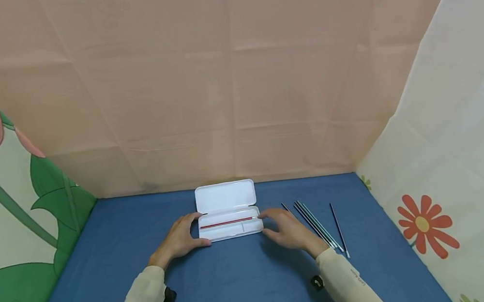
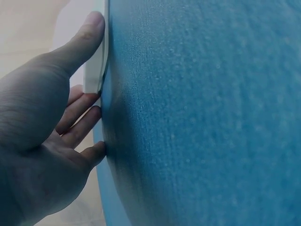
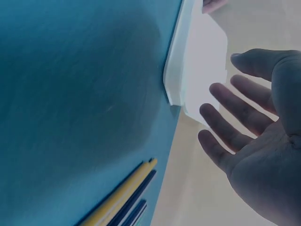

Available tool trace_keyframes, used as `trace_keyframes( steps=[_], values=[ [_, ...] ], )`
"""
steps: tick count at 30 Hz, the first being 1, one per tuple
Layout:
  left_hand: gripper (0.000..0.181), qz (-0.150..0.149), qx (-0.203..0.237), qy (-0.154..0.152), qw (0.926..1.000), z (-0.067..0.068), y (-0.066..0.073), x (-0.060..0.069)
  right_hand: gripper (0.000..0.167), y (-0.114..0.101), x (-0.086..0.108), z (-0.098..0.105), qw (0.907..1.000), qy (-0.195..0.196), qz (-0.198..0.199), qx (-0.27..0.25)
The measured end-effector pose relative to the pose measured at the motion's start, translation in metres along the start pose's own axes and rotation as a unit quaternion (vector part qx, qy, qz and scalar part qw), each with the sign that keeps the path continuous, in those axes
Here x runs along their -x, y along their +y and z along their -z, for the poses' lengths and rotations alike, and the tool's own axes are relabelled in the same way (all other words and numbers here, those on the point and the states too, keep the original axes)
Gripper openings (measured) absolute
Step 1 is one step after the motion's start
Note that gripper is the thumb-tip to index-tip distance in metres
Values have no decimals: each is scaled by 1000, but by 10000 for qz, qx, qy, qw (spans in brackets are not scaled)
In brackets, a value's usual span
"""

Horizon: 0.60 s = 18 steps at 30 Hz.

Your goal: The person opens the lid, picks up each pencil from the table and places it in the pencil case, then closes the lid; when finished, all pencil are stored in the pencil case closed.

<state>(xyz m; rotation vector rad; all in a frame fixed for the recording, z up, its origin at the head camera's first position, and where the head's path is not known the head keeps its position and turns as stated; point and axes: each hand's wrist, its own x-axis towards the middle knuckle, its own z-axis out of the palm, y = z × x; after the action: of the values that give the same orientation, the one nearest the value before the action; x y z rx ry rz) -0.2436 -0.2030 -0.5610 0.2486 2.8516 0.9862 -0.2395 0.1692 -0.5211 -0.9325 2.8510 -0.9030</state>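
Two hands at one white case (image 1: 221,233), which sits at 12 o'clock on the blue cloth (image 1: 237,287), lid (image 1: 225,196) flipped open along its 12 o'clock side. Left hand (image 1: 180,237) comes in from about 8 o'clock and grips that end, thumb on the near edge, fingers round the back. Right hand (image 1: 289,229) is over at 4 o'clock, fingers loosely spread beside the other end; can't really tell if the index fingertip touches it. One red pencil (image 1: 224,223) lies lengthwise inside, and more loose pencils (image 1: 314,222) are scattered out past 3 o'clock.
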Motion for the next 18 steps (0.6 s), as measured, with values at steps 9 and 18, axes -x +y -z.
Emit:
trace_keyframes(
  steps=[9, 18],
  values=[
    [101, 21, 22, -28, 10000, 1, 2, 1, 47, 10, 37, 9, 9995, 119, -169, 236],
    [103, 37, 6, -43, 10000, 1, 1, 1, 58, 20, 67, 13, 9976, 144, -560, 391]
  ],
)
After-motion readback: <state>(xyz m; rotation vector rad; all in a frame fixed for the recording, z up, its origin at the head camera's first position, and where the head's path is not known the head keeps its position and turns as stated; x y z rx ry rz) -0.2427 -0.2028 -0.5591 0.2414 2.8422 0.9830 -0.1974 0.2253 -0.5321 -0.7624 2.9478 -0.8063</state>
